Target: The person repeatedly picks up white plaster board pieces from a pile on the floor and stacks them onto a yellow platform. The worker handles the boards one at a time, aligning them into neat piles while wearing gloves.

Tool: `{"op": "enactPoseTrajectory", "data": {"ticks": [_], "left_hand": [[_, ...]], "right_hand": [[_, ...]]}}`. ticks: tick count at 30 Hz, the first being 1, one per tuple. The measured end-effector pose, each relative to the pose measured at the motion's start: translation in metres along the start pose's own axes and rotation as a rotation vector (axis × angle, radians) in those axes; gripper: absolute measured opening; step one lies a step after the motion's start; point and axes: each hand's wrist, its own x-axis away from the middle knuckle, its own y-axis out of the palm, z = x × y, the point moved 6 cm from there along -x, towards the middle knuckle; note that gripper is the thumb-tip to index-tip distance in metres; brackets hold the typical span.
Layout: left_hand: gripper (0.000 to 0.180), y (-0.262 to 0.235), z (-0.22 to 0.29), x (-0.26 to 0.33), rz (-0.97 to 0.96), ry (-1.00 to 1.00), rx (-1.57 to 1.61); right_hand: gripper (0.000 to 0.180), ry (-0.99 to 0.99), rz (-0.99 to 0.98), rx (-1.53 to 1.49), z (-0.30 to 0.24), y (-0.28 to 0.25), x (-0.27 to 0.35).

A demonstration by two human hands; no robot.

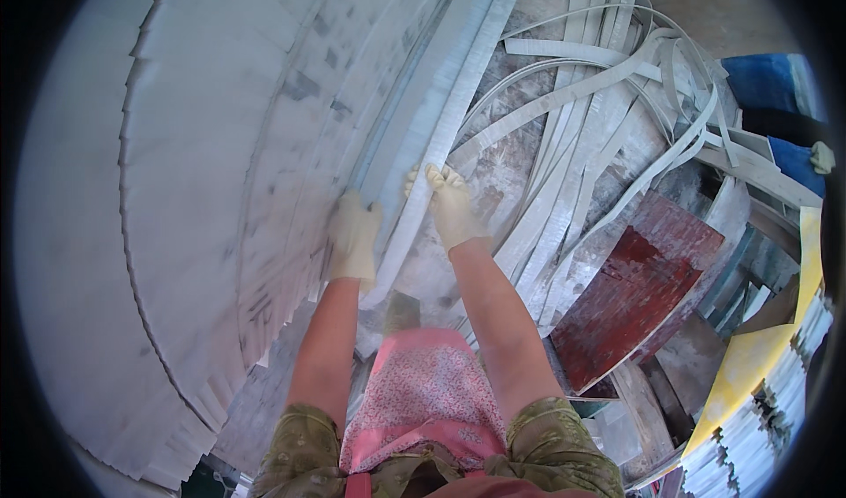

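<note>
Both of my hands wear cream-coloured gloves. My right hand [451, 203] has its fingers curled round the edge of a long pale strip [467, 88], which runs from the far edge of the view down toward my body. To its left, my left hand [355, 238] is at the near part of a flat pale sheet [410, 92], beside the stack; it is blurred and its fingers are partly hidden. A large stack of whitish sheets [203, 145] with grey smudges fills the left side.
Loose pale strips [564, 159] lie tangled on a worn, whitish-stained surface [520, 150] at the right. Beyond them are a dark red board [639, 291], a yellow sheet [740, 379] and scrap pieces. At the far right edge is a gloved hand [822, 158] of another person.
</note>
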Motion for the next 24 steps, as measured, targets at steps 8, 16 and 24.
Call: {"op": "enactPoseTrajectory", "data": {"ticks": [8, 16, 24], "left_hand": [[0.04, -0.003, 0.024, -0.014, -0.034, 0.03, -0.047], [0.043, -0.003, 0.024, -0.02, -0.103, -0.037, -0.051], [0.047, -0.009, 0.047, -0.041, -0.097, -0.063, -0.021]], "right_hand": [[0.029, -0.028, 0.006, -0.003, -0.004, 0.006, 0.004], [0.023, 0.017, 0.059, -0.03, -0.007, 0.011, 0.005], [0.021, -0.009, 0.074, -0.013, -0.014, 0.018, -0.003]]}}
